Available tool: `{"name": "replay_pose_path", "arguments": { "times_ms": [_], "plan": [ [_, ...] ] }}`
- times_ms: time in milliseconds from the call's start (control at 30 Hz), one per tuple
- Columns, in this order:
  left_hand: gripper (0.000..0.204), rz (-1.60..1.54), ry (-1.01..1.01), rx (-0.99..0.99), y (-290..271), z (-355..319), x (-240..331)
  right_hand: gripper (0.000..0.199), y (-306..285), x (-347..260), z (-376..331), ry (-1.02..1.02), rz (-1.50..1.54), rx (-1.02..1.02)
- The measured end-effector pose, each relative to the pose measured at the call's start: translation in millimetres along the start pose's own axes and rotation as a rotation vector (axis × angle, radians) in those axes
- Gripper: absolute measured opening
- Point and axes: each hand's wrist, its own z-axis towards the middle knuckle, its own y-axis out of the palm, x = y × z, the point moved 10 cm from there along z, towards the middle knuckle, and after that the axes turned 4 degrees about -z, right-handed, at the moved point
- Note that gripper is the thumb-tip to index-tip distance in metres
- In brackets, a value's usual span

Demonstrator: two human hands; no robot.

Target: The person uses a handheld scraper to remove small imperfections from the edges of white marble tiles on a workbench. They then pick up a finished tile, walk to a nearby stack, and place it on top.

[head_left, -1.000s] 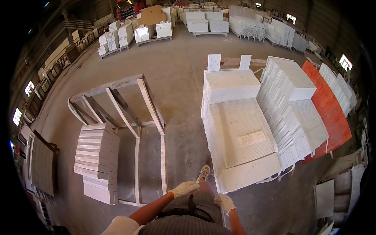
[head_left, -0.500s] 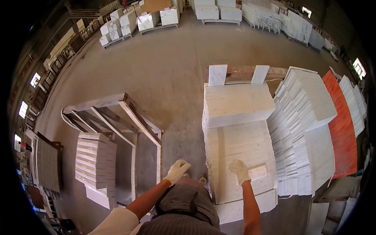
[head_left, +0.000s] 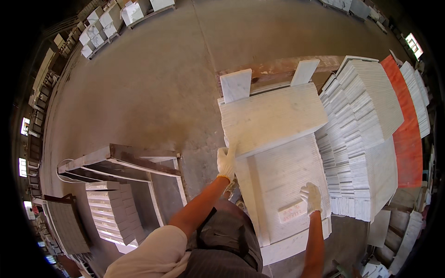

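Both hands wear white gloves. My left hand [head_left: 226, 161] reaches to the front left corner of a raised row of pale stone tiles [head_left: 273, 120], its fingers stretched out and apart at the edge. I cannot tell how firmly it touches. Below that row lies a lower stack of tiles [head_left: 278, 171] standing on edge, their thin edges making a ribbed top. My right hand [head_left: 312, 198] is above this lower stack with its fingers apart, holding nothing. A small white slab with red marks [head_left: 291, 213] lies flat just left of it.
Two upright white tiles [head_left: 236, 85] lean on a wooden beam [head_left: 278, 72] behind the stack. More tile stacks [head_left: 361, 106] and a red sheet [head_left: 403, 134] stand right. Left are a wooden frame [head_left: 120, 160] and a stack of wrapped tiles [head_left: 111, 208].
My left hand has moved forward and right from beside my body to the raised row's corner. My right hand has shifted from the marked slab's left side to its right. The view has turned.
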Motion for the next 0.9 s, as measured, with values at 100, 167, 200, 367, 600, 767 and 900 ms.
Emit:
{"name": "replay_pose_path", "arguments": {
  "times_ms": [100,167,200,367,600,767,900],
  "plan": [
    [0.051,0.016,-0.067,0.014,4.1,5.1,-12.9,0.039,-5.3,-38.9,28.7,-0.078,-0.024,0.074],
    [0.049,0.056,-0.027,0.011,6.7,8.2,-10.7,0.044,-9.2,-65.8,59.0,-0.198,-0.064,0.131],
    [0.048,0.077,-0.003,-0.010,15.5,6.7,-6.9,0.046,-21.0,-77.4,72.8,-0.258,-0.079,0.177],
    [0.045,0.078,-0.121,-0.009,0.8,2.4,5.3,0.065,0.9,-168.0,127.8,-0.526,-0.403,0.446],
    [0.040,0.071,-0.155,-0.036,5.9,1.6,-7.7,0.069,12.0,-220.4,198.4,-0.553,-0.450,0.488],
    [0.034,-0.007,-0.177,-0.057,5.8,-9.6,-8.4,0.060,12.1,-204.1,214.6,-0.466,-0.131,0.361],
    [0.032,0.041,-0.051,-0.034,5.9,-12.2,-14.4,0.055,-0.9,-196.7,226.2,-0.441,-0.040,0.281]
  ]
}}
